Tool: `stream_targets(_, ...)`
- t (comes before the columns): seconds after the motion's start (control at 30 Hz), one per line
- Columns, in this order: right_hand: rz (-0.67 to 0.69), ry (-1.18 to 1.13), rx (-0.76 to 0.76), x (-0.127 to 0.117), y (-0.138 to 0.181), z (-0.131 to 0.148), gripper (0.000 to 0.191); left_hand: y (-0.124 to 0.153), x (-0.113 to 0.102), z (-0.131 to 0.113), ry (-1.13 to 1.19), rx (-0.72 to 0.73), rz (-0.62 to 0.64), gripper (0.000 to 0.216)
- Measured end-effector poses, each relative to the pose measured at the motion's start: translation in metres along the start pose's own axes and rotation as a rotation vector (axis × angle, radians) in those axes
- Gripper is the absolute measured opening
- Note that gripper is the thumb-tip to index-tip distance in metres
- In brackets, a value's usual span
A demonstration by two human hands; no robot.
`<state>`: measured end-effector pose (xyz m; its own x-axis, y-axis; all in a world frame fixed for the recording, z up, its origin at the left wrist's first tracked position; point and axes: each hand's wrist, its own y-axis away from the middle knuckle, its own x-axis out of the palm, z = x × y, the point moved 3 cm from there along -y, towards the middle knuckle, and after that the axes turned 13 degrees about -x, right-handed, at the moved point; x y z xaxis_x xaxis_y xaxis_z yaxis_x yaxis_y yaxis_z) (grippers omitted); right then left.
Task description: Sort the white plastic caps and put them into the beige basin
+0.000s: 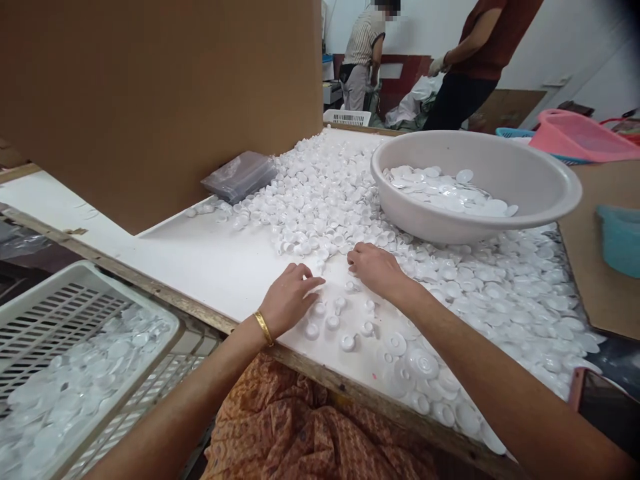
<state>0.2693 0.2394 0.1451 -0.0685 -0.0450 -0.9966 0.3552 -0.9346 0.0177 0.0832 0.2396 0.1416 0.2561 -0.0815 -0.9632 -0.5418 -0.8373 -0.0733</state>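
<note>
A large heap of small white plastic caps [325, 200] covers the white tabletop [210, 260]. My left hand [289, 298], with a gold bangle at the wrist, rests knuckles-up on the table, fingers curled over a few loose caps. My right hand [375, 267] lies at the heap's near edge, fingers bent down onto the caps. What either hand grips is hidden under the fingers. Several single caps [333, 320] lie between and below the hands. A wide beige basin [475, 187] holding flat white discs sits on the heap, just beyond my right hand.
A white slotted crate [75, 300] with white discs stands low at the left. A tall cardboard sheet [160, 100] walls the back left, a plastic bag [240, 175] at its foot. Pink and teal baskets [580, 137] sit far right. Two people [450, 60] stand behind the table.
</note>
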Motion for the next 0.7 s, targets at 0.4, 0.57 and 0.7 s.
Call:
stream_targets(0.4, 0.082, -0.253, 0.189, 0.003, -0.001, -0.011, 0.016, -0.042, 0.008, -0.009, -0.062, -0.036, 0.100, 0.023)
stream_targets(0.57, 0.095, -0.292, 0.233, -0.001, -0.008, -0.009, 0.009, -0.055, 0.015, -0.016, -0.179, -0.101, 0.118, 0.024)
stream_targets(0.7, -0.015, -0.321, 0.212, -0.008, 0.005, -0.014, 0.015, -0.049, 0.011, -0.007, -0.112, -0.202, 0.010, 0.015)
